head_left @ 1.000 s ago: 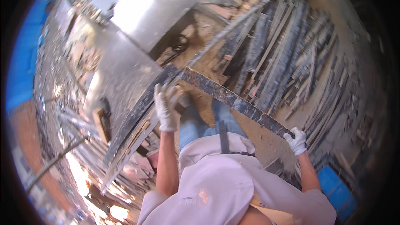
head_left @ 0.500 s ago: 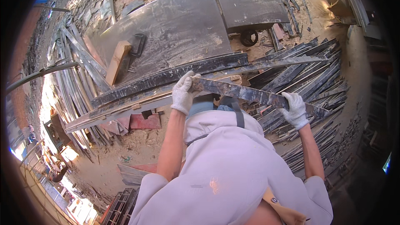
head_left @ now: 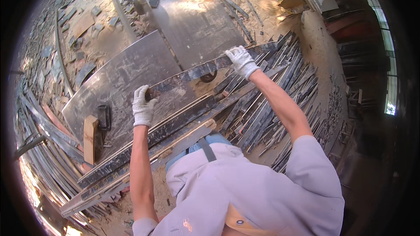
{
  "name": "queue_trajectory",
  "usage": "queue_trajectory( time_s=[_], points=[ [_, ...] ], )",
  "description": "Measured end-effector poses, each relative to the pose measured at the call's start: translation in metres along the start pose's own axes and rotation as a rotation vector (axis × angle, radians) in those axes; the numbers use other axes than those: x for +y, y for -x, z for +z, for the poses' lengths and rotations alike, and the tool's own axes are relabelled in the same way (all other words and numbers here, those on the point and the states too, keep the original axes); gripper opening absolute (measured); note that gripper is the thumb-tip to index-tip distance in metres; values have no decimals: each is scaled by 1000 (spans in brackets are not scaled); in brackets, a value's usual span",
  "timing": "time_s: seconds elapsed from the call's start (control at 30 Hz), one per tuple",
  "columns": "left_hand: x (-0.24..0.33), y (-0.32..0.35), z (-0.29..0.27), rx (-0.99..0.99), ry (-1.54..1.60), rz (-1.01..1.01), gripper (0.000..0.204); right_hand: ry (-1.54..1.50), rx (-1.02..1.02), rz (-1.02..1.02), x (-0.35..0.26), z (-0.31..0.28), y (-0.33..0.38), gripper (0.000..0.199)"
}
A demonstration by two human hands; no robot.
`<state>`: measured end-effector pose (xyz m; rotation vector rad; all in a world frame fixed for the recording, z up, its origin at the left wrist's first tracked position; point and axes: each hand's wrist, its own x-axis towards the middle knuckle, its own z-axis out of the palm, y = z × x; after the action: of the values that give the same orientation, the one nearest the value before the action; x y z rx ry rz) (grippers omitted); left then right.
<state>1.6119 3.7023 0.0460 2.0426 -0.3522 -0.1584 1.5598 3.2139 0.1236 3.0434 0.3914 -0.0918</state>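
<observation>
Your left hand (head_left: 143,107), in a pale knitted glove, is left of centre in the frame, its grip closed around the near end of a long, narrow board (head_left: 192,74), with the thumb on the right side of that end. Your right hand (head_left: 241,62), gloved the same way, is just above and right of centre; its grip pinches the board nearer its far end, fingers over the upper edge. The board, dark and blotched with pale marks, slants from left of centre up to the right, and its tip extends past your right hand. It crosses in front of the table (head_left: 118,76), whose dark, dusty panels fill the upper middle; you cannot tell from this view whether it touches them.

A dark ring (head_left: 209,77) shows just below the board near the centre. Left of centre, low on the table, a wooden block (head_left: 90,140) is just beside a black C-shaped piece (head_left: 104,117). Long dark beams (head_left: 153,137) run diagonally along the table's lower edge, passing behind your left forearm. A heap of strips (head_left: 273,94) spreads out right of centre, more long strips (head_left: 48,142) lie at the lower left, and flat scraps (head_left: 85,72) are scattered across the upper left.
</observation>
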Motion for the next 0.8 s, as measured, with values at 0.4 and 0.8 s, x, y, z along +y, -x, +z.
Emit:
queue_trajectory(
  time_s=[0.4, 0.8],
  points=[
    [0, -104, 56, 49, -562, 55, 66, -153, -45, 20, 39, 93, -124, 78],
    [-15, -193, 55, 90, -611, 24, 67, -205, 153, -72, 67, 106, -214, 68]
  ],
)
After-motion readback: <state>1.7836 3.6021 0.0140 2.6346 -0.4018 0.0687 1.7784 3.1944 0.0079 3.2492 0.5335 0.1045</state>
